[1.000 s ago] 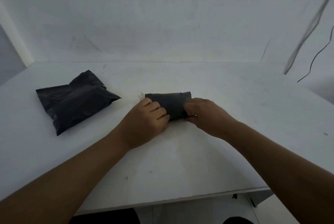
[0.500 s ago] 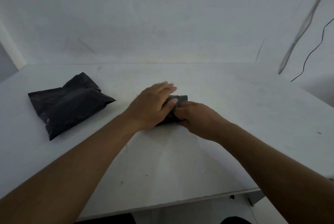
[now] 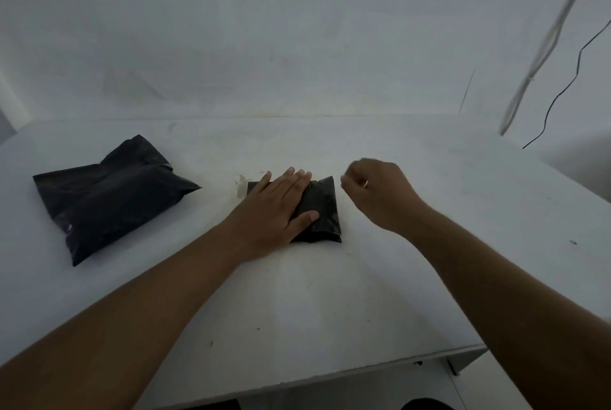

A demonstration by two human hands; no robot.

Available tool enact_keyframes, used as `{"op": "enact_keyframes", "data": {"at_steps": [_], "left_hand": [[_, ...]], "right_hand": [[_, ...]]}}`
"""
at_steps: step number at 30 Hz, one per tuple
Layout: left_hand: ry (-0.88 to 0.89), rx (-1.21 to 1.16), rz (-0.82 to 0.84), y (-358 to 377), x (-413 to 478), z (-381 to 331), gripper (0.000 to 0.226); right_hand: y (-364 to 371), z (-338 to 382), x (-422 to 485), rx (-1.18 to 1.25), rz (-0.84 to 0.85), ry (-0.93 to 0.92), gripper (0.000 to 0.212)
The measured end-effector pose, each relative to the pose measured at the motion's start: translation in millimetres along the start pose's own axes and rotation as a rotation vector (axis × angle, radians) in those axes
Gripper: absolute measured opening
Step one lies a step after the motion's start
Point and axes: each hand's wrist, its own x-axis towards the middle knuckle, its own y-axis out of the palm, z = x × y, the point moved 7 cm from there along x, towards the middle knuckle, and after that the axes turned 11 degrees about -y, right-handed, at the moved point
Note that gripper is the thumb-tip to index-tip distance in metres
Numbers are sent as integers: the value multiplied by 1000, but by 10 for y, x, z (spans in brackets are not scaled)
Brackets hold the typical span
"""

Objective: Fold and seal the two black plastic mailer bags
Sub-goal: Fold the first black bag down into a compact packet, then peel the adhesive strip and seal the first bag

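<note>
Left hand point(image 3: 277, 208), fingers spread, pins the small folded mailer point(image 3: 325, 211); right hand point(image 3: 380, 194) hovers loosely curled, empty; firm, even pressure should set the seal

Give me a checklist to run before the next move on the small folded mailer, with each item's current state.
1. Left hand flat on the small folded mailer, pinning it: ok.
2. Mailer lying flat on the table, away from the edges: ok.
3. Right hand off the mailer, fingers curled, lifted beside it: ok.
4. Anything held in the right hand's grip, such as a peeled strip: cannot tell.
5. Flap stuck down along its whole length: cannot tell, the left hand covers it.
6. Second mailer folded as small: not ok, it lies larger and puffy at the left.
</note>
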Motion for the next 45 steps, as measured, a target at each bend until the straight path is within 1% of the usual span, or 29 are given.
{"op": "enact_keyframes", "data": {"at_steps": [2,5,6,8,10,11,13,14,16,17,19,22,25,27,29,31,33,34,36,38,39,43,45], "left_hand": [[5,3,-6,15,6,-1,82],[3,9,-9,32,4,5,83],[2,8,-10,32,-1,6,83],[-2,8,-13,24,-11,3,83],[1,8,-19,15,-15,-8,83],[1,7,-18,13,-18,-10,82],[-6,-7,-2,25,-18,-3,80],[-8,-15,8,32,-15,1,80],[-5,-22,15,32,-14,-2,82],[-3,-25,12,24,-11,-6,82],[-8,-34,15,4,-18,-13,79],[-24,-32,57,-30,-18,-16,74],[-34,-26,129,-75,0,-19,73],[-37,14,177,-104,10,-26,74],[-54,64,224,-127,20,-35,83],[-91,87,262,-153,37,-50,91],[-122,104,280,-216,76,-83,88],[-131,108,291,-254,96,-116,88],[-143,94,295,-344,138,-241,94],[-131,61,257,-439,189,-453,101],[-114,40,235,-464,218,-584,99],[-9,-82,111,-443,329,-1108,76],[-17,-123,77,-372,373,-1248,63]], "right_hand": [[148,-44,86,77,-27,170,32],[476,-209,130,351,4,521,46],[555,-257,128,439,16,606,46],[587,-306,122,504,55,671,43],[539,-360,135,456,85,665,40],[481,-384,156,354,66,630,36],[332,-315,218,112,-38,479,17],[305,-226,246,60,-59,382,11],[408,-77,249,8,39,224,17],[454,-57,221,-11,82,197,21],[404,-107,159,-3,57,212,26],[221,-243,41,2,-15,220,25],[106,-306,-178,-25,-3,186,23],[65,-363,-363,-24,7,150,19],[-55,-512,-537,-30,-30,129,13],[-282,-822,-699,-58,-122,195,10],[-529,-1197,-876,-54,-197,348,10],[-608,-1360,-962,-26,-195,430,10],[-676,-1596,-1089,29,-140,519,11],[-709,-1708,-1158,50,-79,522,11],[-718,-1735,-1179,55,-47,509,10],[-703,-1758,-1220,50,112,408,18],[-707,-1750,-1236,37,154,367,23]]}}
